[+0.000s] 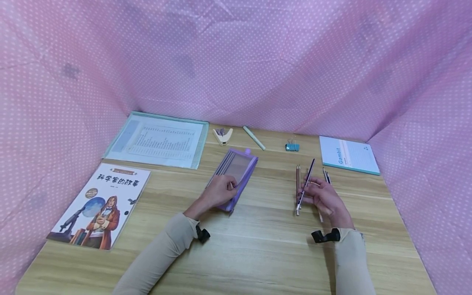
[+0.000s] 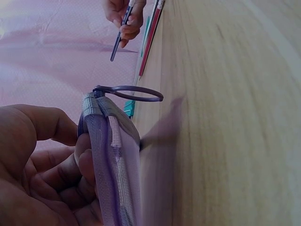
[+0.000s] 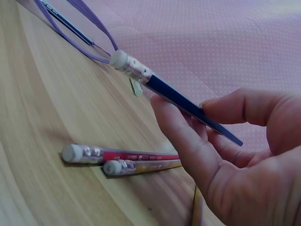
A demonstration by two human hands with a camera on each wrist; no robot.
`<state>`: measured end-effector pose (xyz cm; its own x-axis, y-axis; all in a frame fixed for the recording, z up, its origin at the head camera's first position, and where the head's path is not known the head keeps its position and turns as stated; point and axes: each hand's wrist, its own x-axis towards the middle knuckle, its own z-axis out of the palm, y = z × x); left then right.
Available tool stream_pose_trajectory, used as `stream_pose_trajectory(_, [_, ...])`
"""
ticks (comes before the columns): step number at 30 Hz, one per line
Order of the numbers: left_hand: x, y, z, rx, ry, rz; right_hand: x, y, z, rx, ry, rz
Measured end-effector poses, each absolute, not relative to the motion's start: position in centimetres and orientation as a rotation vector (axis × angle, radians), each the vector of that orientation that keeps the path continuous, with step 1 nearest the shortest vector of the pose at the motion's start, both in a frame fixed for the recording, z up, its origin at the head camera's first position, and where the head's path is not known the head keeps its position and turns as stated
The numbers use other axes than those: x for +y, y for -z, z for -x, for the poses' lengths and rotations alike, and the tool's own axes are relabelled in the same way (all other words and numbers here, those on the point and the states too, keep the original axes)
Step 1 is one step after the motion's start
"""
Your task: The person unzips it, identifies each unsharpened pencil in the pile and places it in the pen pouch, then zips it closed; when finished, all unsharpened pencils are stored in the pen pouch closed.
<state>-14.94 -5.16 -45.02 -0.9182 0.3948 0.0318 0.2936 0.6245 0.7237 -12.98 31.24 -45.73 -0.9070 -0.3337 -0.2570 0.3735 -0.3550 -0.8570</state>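
Observation:
My left hand grips the near side of a purple mesh zip pencil case. The case is zipped open along its edge in the left wrist view, with a loop strap at its end. Several dark pencils show through the mesh along its left side. My right hand pinches a dark blue pencil between thumb and fingers, its white eraser end toward the case. Beneath that hand lie a red pencil and a yellow pencil on the table. More pencils lie just beyond the right hand.
Along the back are a cream stapler, a pale green pen, a teal binder clip and a notebook. A mesh-edged document folder and a picture-covered book lie at left. Pink dotted cloth surrounds the table.

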Motion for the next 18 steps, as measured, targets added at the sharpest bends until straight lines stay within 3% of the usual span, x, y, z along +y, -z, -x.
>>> stream_pose_trajectory(18, [-5.2, 45.1, 15.0, 2.723, -1.165, -0.585, 29.7, 45.8, 13.2, 1.495, 2.267, -0.064])
